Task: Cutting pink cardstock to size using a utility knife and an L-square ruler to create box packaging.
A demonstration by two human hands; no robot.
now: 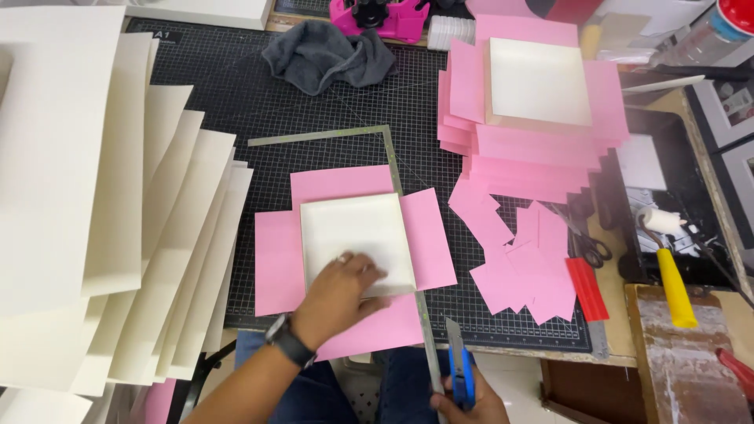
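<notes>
A: Where's the white box tray (357, 232)?
B: Centred on the pink sheet (345, 259), on the cutting mat (236, 102). Left hand (336, 294) flat on its near edge, fingers spread, gripping nothing.
A: Right hand (471, 404)?
B: Bottom edge of frame, just right of the tray, curled around blue scissors (458, 365), blades pointing up beside the steel square (408, 235).

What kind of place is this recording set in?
Probably a craft or box-making workbench: a gridded cutting mat, stacks of pink paper and cream card sheets, and a small paint roller. The right hand holds blue scissors.
</notes>
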